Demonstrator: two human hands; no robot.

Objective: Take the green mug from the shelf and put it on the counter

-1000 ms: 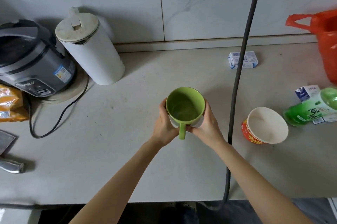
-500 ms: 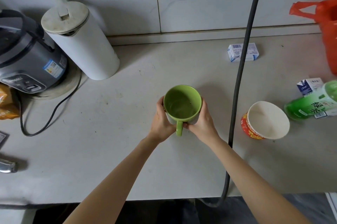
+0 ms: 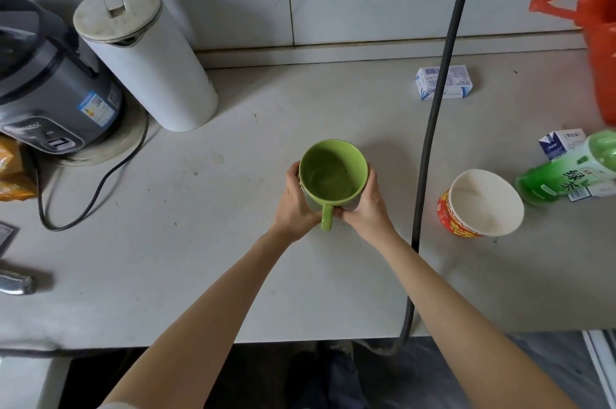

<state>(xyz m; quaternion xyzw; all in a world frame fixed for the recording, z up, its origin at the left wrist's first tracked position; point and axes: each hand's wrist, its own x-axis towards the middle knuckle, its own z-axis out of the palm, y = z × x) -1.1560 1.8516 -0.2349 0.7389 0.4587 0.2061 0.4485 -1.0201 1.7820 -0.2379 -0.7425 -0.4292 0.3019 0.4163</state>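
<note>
The left hand [image 3: 296, 200] and right hand [image 3: 366, 205] are wrapped around the green mug [image 3: 333, 177], one on each side, fingers curled round its wall and thumbs meeting near the handle. The mug sits upright at the middle of the counter [image 3: 233, 258], handle pointing to 6 o'clock, toward the person. Whether its base touches the surface cannot be told: the hands cover its lower wall. It is glossy light green inside and out, and looks empty, with one tiny dark speck on the inner wall.

At 3 o'clock from the mug, a dark hose [image 3: 433, 128] runs from the top edge down over the counter's front edge, crossing in front of a small blue-and-white box [image 3: 456, 80]. Further out at 3 o'clock stands a red paper bowl [image 3: 483, 205], white inside. Beyond it lies a green bottle [image 3: 563, 172], cut by the right edge. At 10 o'clock a white kettle [image 3: 146, 55] stands beside a grey rice cooker [image 3: 50, 82], also partly out of view.
</note>
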